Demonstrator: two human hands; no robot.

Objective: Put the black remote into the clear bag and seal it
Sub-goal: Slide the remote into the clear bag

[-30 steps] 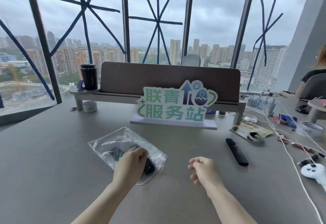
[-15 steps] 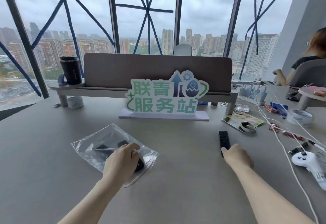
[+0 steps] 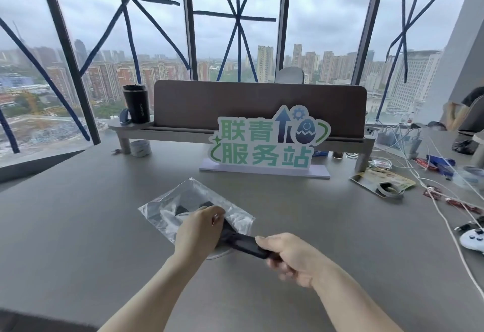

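Head view: right hand [image 3: 293,255] grips the remote [image 3: 242,246] by its near end, long axis pointing up-left into the bag [image 3: 183,208] mouth. Left hand [image 3: 199,229] pinches the bag's edge on the tabletop [image 3: 78,227], fingers closed.

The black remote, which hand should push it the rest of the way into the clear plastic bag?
Right hand: it grips the black remote's outer end, while the left hand holds the clear plastic bag's mouth.

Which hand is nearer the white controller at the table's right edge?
Right. The right hand holds the remote at centre, apart from the controller; the left hand, on the bag, lies farther left.
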